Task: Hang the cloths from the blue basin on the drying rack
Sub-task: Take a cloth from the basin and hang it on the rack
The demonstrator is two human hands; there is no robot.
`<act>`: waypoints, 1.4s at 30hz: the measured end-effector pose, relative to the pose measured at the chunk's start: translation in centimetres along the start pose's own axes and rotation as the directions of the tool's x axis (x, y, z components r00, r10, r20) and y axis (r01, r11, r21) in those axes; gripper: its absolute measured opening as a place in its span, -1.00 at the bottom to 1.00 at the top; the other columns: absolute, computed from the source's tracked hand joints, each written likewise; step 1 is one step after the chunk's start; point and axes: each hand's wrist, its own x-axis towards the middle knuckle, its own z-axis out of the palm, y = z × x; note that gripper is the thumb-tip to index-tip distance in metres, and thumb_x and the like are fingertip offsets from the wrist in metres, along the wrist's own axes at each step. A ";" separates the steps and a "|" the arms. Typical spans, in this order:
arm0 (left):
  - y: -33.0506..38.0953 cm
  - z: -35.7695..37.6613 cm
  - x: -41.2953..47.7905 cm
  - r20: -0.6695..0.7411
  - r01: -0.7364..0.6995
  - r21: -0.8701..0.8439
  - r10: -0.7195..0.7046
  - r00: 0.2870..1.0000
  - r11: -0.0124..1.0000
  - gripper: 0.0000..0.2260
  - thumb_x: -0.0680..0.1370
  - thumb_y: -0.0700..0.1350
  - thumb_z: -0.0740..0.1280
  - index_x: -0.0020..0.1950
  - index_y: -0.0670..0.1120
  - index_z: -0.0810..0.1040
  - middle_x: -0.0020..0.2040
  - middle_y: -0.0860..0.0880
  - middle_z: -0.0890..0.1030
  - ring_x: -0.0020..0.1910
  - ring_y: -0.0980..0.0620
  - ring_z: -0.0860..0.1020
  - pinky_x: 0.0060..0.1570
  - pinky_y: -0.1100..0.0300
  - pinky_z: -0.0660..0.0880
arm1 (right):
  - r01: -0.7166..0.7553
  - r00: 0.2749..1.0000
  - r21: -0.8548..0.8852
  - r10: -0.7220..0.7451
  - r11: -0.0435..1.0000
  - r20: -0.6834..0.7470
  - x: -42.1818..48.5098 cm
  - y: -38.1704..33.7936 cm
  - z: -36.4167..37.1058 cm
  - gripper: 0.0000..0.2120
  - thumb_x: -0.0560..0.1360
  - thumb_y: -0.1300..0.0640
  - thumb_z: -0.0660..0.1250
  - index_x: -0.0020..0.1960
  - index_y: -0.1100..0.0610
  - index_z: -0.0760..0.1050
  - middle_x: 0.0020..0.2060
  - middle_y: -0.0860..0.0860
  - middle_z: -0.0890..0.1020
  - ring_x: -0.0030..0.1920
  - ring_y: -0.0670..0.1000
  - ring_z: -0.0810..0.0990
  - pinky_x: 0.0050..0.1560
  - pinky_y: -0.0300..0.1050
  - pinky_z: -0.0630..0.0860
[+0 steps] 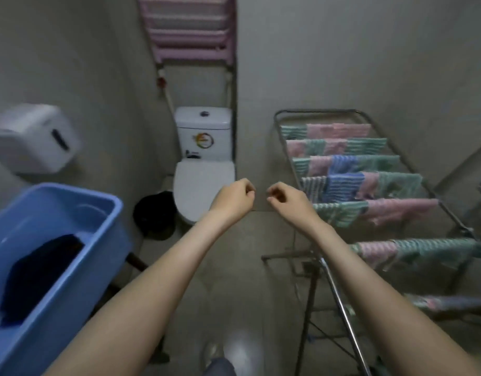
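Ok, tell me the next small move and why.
Probably swing the left hand to the basin and take the dark cloth: it and the right hand hold nothing, and that cloth is not yet on the rack.

The blue basin (71,294) runs off the left and bottom edges, its wall hiding part of the dark cloth (38,278) inside. The drying rack (344,316) is cut by the right edge; the shoes (240,351) below are blurred.

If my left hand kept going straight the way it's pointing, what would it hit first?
Probably the grey wall. The left hand aims forward and slightly right, just past the right edge of the toilet lid. Nothing shows in between, though depth is unclear.
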 end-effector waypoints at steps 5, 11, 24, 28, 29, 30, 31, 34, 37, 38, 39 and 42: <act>-9.9 -6.9 -1.5 -0.168 0.254 -0.073 -0.263 0.950 0.964 -0.78 0.59 -0.12 0.19 0.13 -0.10 0.57 0.12 -0.11 0.62 0.14 -0.11 0.53 0.08 0.14 0.46 | 0.199 0.959 0.006 -0.196 0.980 0.202 6.7 -9.0 7.9 -0.80 0.51 0.27 0.21 0.09 0.11 0.52 -0.09 0.06 0.61 -0.10 -0.01 0.52 -0.08 -0.23 0.37; -22.9 -14.4 -4.9 -0.326 0.534 -0.166 -0.557 0.764 0.829 -0.80 0.60 -0.13 0.15 0.04 -0.15 0.55 0.03 -0.16 0.62 0.05 -0.16 0.54 -0.05 0.12 0.40 | 0.459 0.783 0.076 -0.444 0.885 0.436 12.1 -21.0 19.7 -0.77 0.50 0.24 0.29 0.16 0.18 0.49 0.02 0.08 0.60 0.02 0.05 0.54 0.04 -0.18 0.40; -38.1 -17.3 -16.7 -0.289 0.844 -0.439 -0.938 0.192 0.308 -0.88 0.57 -0.21 0.21 -0.05 -0.17 0.54 -0.02 -0.17 0.58 0.06 -0.17 0.52 0.03 0.07 0.41 | 0.772 0.122 0.178 -0.417 0.610 0.901 11.9 -31.4 42.7 -0.62 0.45 0.30 0.26 0.27 0.20 0.39 0.22 0.17 0.52 0.25 0.18 0.47 0.13 -0.12 0.36; -38.1 -16.6 -18.1 -0.207 0.852 -0.483 -0.972 0.115 0.204 -0.98 0.54 -0.24 0.26 -0.08 -0.15 0.44 -0.18 -0.05 0.43 -0.09 -0.03 0.44 -0.15 0.16 0.32 | 0.918 -0.084 0.209 -0.348 0.337 0.934 11.2 -30.7 48.1 -0.26 0.43 0.25 0.30 0.53 0.09 0.05 0.47 0.15 0.23 0.45 0.17 0.24 0.42 0.05 0.22; -38.1 -16.6 -18.2 -0.192 0.847 -0.501 -0.977 0.092 0.178 -0.97 0.54 -0.24 0.27 -0.04 -0.15 0.45 -0.13 -0.09 0.46 -0.07 -0.05 0.46 -0.14 0.18 0.33 | 0.944 -0.116 0.211 -0.341 0.255 0.933 11.2 -30.7 48.9 -0.22 0.44 0.25 0.30 0.55 0.09 -0.02 0.49 0.16 0.17 0.46 0.19 0.19 0.44 0.07 0.19; -38.1 -16.6 -18.2 -0.179 0.848 -0.504 -0.980 0.083 0.164 -0.93 0.54 -0.22 0.28 0.01 -0.17 0.48 -0.07 -0.14 0.50 -0.02 -0.08 0.50 -0.13 0.19 0.35 | 0.962 -0.133 0.204 -0.337 0.184 0.932 11.1 -30.7 49.3 -0.24 0.46 0.24 0.28 0.55 0.09 -0.03 0.49 0.17 0.15 0.46 0.20 0.18 0.44 0.09 0.19; -38.2 -16.5 -18.3 -0.157 0.853 -0.504 -0.985 0.068 0.139 -0.85 0.54 -0.20 0.29 0.08 -0.20 0.50 0.01 -0.18 0.54 0.03 -0.13 0.53 -0.12 0.19 0.38 | 0.972 -0.149 0.200 -0.341 0.122 0.928 11.1 -30.8 49.8 -0.29 0.49 0.24 0.26 0.54 0.10 0.00 0.47 0.18 0.16 0.44 0.21 0.19 0.42 0.10 0.22; -38.3 -15.7 -18.8 0.059 0.821 -0.570 -0.998 0.029 -0.009 -0.61 0.53 -0.10 0.33 0.33 -0.17 0.39 0.24 -0.16 0.50 0.15 -0.15 0.52 -0.01 0.10 0.53 | 0.974 -0.213 0.225 -0.414 -0.019 0.885 10.6 -31.2 50.6 -0.51 0.55 0.26 0.16 0.47 0.14 0.19 0.39 0.19 0.25 0.38 0.20 0.25 0.28 0.09 0.35; -38.2 -14.7 -19.2 0.266 0.741 -0.650 -0.964 0.012 -0.170 -0.54 0.53 -0.02 0.36 0.38 -0.08 0.32 0.24 -0.13 0.47 0.16 -0.11 0.50 0.08 0.01 0.56 | 0.950 -0.296 0.307 -0.469 -0.055 0.832 10.3 -31.6 51.0 -0.62 0.52 0.23 0.21 0.34 0.17 0.36 0.32 0.17 0.31 0.33 0.17 0.27 0.20 0.00 0.35; -38.3 -14.4 -19.2 0.269 0.735 -0.656 -0.963 0.015 -0.172 -0.52 0.53 -0.02 0.36 0.39 -0.07 0.30 0.26 -0.12 0.46 0.18 -0.11 0.49 0.10 0.01 0.55 | 0.941 -0.314 0.337 -0.484 -0.042 0.817 10.4 -31.8 50.9 -0.66 0.51 0.19 0.25 0.27 0.17 0.40 0.28 0.16 0.33 0.29 0.16 0.28 0.18 -0.04 0.31; -38.5 -14.4 -19.2 0.244 0.738 -0.658 -0.969 0.026 -0.146 -0.50 0.53 -0.02 0.35 0.41 -0.06 0.27 0.28 -0.11 0.44 0.21 -0.11 0.47 0.10 0.02 0.53 | 0.927 -0.333 0.373 -0.497 -0.019 0.802 10.5 -32.2 50.6 -0.70 0.49 0.15 0.27 0.20 0.15 0.43 0.24 0.13 0.36 0.26 0.14 0.30 0.15 -0.06 0.27; -38.5 -14.9 -18.8 0.138 0.720 -0.694 -0.981 0.138 0.003 -0.47 0.52 -0.06 0.38 0.42 -0.07 0.24 0.33 -0.08 0.40 0.25 -0.08 0.42 0.13 0.09 0.44 | 0.832 -0.347 0.514 -0.530 0.206 0.774 11.5 -33.7 48.8 -0.84 0.47 0.11 0.31 -0.01 0.04 0.36 0.04 0.07 0.48 0.11 0.09 0.43 0.05 -0.10 0.26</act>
